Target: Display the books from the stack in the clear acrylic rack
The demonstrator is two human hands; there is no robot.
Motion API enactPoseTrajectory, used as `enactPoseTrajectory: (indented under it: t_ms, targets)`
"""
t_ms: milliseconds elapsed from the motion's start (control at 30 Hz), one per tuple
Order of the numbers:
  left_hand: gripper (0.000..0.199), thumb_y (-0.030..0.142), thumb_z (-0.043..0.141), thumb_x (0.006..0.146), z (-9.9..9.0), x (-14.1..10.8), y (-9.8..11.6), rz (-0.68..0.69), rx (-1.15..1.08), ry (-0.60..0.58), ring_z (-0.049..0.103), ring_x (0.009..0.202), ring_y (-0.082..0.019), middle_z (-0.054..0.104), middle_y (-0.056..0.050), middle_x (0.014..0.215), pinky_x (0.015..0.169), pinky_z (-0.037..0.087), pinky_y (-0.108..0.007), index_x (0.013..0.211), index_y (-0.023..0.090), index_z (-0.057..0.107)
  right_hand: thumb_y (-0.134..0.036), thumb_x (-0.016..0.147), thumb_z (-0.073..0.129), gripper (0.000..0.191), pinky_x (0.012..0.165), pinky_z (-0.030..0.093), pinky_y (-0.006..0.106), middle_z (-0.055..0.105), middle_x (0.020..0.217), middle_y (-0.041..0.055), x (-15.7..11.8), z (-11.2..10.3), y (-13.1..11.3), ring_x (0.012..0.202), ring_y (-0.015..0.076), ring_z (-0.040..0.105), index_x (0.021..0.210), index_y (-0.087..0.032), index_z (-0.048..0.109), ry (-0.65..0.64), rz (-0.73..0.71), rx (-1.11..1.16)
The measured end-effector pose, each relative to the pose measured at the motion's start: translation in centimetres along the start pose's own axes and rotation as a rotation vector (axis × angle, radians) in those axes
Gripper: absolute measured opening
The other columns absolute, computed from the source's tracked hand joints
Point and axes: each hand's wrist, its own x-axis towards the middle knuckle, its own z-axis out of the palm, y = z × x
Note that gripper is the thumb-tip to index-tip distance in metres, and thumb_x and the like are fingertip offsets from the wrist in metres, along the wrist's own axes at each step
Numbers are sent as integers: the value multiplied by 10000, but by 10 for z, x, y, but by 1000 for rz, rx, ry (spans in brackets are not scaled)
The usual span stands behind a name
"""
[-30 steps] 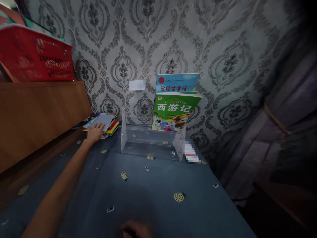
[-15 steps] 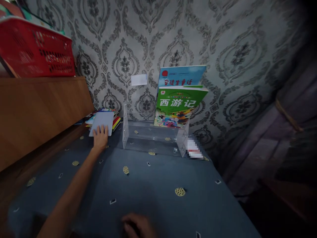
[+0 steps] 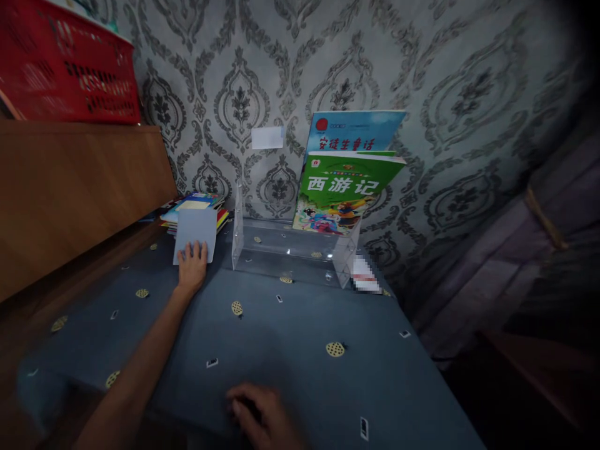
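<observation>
Left hand [image 3: 191, 269]: at 8 o'clock from the middle of the view, fingers spread over the near end of a pale grey booklet; the thumb's hold is hidden, so I cannot tell whether it grips or only presses.
Grey booklet [image 3: 197, 228]: at 9 o'clock, face up, its far end overlapping the book pile in view.
Book pile [image 3: 202, 200]: just beyond the booklet, untidily stacked near the wooden cabinet [image 3: 79, 194].
Right hand [image 3: 262, 412]: between 6 and 7 o'clock, above the dark tablecloth [image 3: 281, 331], loosely curled, thumb parted from the fingers, nothing seen in it.
Clear rack [image 3: 238, 231]: near the middle, well beyond the right hand.
Green book [image 3: 349, 194]: at 2 o'clock, upright in the rack's right part.
Blue book [image 3: 356, 128]: at 1 o'clock, behind the green one, rising above it.
Red basket [image 3: 70, 69]: at 10 o'clock, on the cabinet.
</observation>
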Motion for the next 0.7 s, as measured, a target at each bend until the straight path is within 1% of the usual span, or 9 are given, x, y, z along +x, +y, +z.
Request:
enactPoseTrajectory:
  t_ms: [133, 267, 400, 533, 700]
  targets:
    - [573, 155, 239, 979, -6, -10, 4, 14, 10, -33, 367, 1438, -431, 435, -250, 1544, 1104, 320, -650, 1516, 108, 432, -484, 984, 467, 423, 854, 500, 314, 759, 1019, 84, 0, -5, -20, 903, 207, 664, 1175, -225, 742, 0, 2, -14]
    - [568, 161, 209, 991, -9, -17, 7, 27, 36, -76, 386, 1414, -436, 443, -246, 1537, 1069, 374, -615, 1501, 89, 448, -406, 970, 483, 382, 832, 503, 306, 768, 982, 82, 0, -8, -32, 875, 207, 675, 1150, -204, 752, -17, 32, -4]
    - [567, 156, 212, 989, -12, -25, 11, 26, 39, -113, 390, 1407, -419, 441, -240, 1536, 1010, 440, -569, 1506, 109, 439, -428, 986, 472, 384, 907, 491, 315, 766, 1073, 81, -1, -8, -34, 983, 218, 676, 1153, -222, 749, 5, 2, 1]
    - [564, 157, 213, 987, -17, -32, 14, 35, 78, -139, 404, 1393, -417, 454, -232, 1526, 980, 468, -543, 1500, 110, 443, -469, 992, 472, 400, 908, 487, 320, 766, 1061, 79, -3, -7, -33, 987, 222, 677, 1140, -224, 750, -1, 19, -10]
    - [565, 142, 212, 981, -24, -41, 20, 53, 106, -163, 420, 1376, -420, 477, -232, 1502, 961, 476, -538, 1491, 111, 454, -412, 997, 478, 359, 920, 484, 316, 766, 1079, 76, -4, -7, -35, 1008, 217, 677, 1149, -227, 746, 5, 7, 0]
